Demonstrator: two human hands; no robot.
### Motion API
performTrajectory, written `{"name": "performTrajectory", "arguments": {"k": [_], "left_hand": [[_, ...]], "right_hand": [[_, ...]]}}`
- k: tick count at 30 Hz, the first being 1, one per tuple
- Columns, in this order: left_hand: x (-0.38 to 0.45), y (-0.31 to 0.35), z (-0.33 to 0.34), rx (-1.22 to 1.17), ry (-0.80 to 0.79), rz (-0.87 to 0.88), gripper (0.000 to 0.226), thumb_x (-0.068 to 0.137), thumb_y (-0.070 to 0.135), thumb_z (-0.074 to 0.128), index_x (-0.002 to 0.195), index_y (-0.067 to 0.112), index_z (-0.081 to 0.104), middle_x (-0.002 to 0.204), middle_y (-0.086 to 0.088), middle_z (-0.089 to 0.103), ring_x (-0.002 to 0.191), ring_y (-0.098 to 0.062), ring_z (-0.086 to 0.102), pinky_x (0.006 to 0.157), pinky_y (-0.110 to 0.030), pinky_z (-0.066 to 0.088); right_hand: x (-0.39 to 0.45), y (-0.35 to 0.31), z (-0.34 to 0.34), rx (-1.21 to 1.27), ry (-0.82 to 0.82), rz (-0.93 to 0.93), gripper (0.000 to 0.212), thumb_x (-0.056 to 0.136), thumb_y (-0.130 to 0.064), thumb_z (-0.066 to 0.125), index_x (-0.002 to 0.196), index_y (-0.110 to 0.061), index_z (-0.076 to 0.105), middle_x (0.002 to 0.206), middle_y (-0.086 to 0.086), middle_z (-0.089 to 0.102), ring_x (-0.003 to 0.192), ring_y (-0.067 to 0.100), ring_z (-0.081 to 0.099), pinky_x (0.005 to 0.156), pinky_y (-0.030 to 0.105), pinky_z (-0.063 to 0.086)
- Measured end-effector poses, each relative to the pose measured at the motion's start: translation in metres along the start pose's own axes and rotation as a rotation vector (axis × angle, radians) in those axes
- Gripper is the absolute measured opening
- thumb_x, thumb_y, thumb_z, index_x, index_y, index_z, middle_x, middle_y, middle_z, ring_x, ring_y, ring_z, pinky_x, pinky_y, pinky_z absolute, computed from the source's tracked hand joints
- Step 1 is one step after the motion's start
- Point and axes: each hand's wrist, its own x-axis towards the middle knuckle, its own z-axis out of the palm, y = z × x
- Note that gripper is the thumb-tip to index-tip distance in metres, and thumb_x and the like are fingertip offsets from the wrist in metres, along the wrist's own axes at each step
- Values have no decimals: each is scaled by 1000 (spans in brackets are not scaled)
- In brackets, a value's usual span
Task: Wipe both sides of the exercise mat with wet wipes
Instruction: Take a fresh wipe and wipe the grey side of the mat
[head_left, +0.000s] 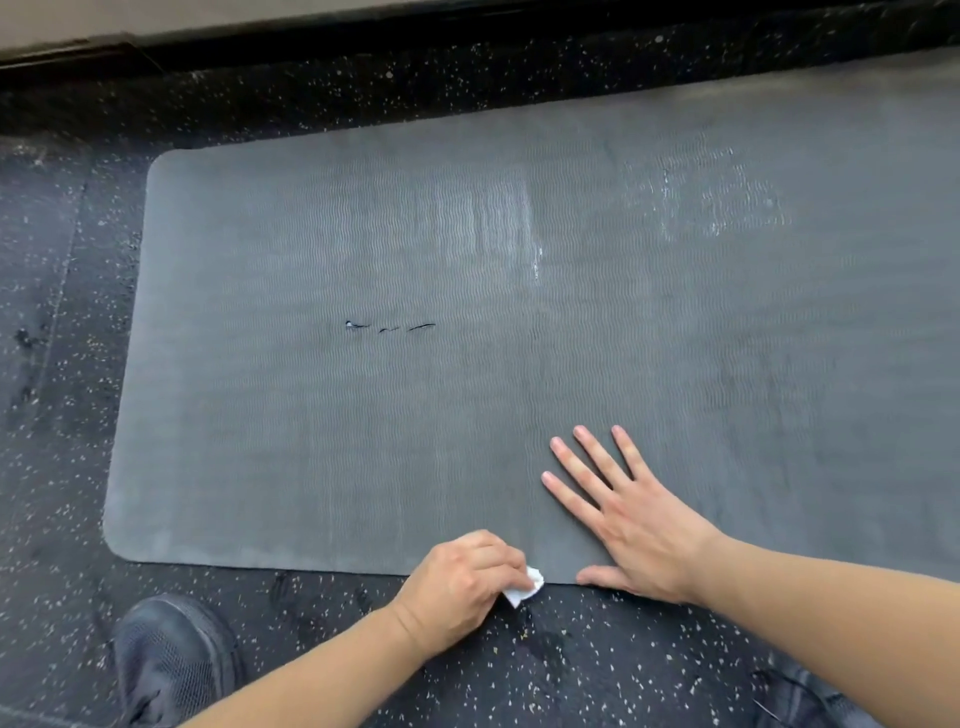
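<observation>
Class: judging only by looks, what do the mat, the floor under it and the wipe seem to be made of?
Mat: probably soft foam or rubber, matte grey, wavy ribbed texture, small tears near the middle.
Floor: likely rubber flooring, black with pale speckles.
Wipe: thin white cloth-like sheet, crumpled in the left hand; its dampness cannot be seen directly.

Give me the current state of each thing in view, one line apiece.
exercise mat: unrolled flat on the floor, small tear near its middle, wet streaks on its far part.
wet wipe: crumpled, at the mat's near edge.
left hand: closed on the wet wipe.
right hand: open, flat on the mat.
</observation>
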Motion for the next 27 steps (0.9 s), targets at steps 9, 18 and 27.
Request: {"name": "performTrajectory", "arguments": {"k": [9, 18, 27], "left_hand": [[125, -43, -80, -508, 622, -701, 20, 89, 7, 75, 89, 26, 79, 93, 16, 76, 90, -2, 70, 85, -29, 55], [375, -180, -232, -435, 815, -824, 16, 80, 46, 79, 84, 31, 79, 81, 24, 74, 86, 5, 67, 87, -20, 52], [386, -173, -162, 80, 455, -425, 13, 93, 23, 68, 97, 29, 79, 100, 15, 76, 97, -8, 69, 87, -24, 50]], "right_hand": [[57, 137, -114, 153, 165, 345, 116, 80, -89, 56, 166, -42, -4, 177, 9, -9, 162, 43, 3, 121, 74, 23], [50, 235, -130, 212, -278, 670, 175, 45, -56, 102, 153, -49, -35, 163, 2, -46, 157, 51, -17, 110, 66, 46], [50, 241, -128, 182, -263, 628, 172, 49, -55, 101, 154, -46, -36, 161, 4, -49, 156, 54, -17, 110, 67, 45]]}}
